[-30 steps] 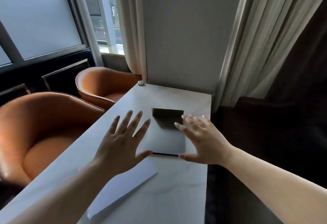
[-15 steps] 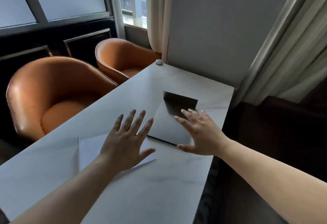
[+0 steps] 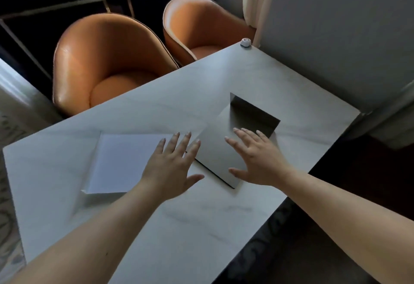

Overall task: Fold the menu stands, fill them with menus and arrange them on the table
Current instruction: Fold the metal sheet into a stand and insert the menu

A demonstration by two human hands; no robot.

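A dark grey menu stand (image 3: 220, 149) lies flat on the pale marble table (image 3: 201, 227), with its far flap (image 3: 253, 115) bent upright. A white sheet, the menu (image 3: 121, 162), lies flat to its left. My left hand (image 3: 172, 169) hovers open with spread fingers over the gap between the sheet and the stand. Over the stand's right half my right hand (image 3: 257, 160) is spread open, fingertips near the upright flap. Neither hand holds anything.
Two orange tub chairs (image 3: 107, 59) (image 3: 201, 25) stand along the table's far left side. A small round white button (image 3: 245, 42) sits at the far corner by a grey wall and curtains. The table's right edge drops to dark flooring.
The view has tilted down and swung left, showing more of the table and the white sheet. Both hands stay spread over the stand, hardly moved relative to it.
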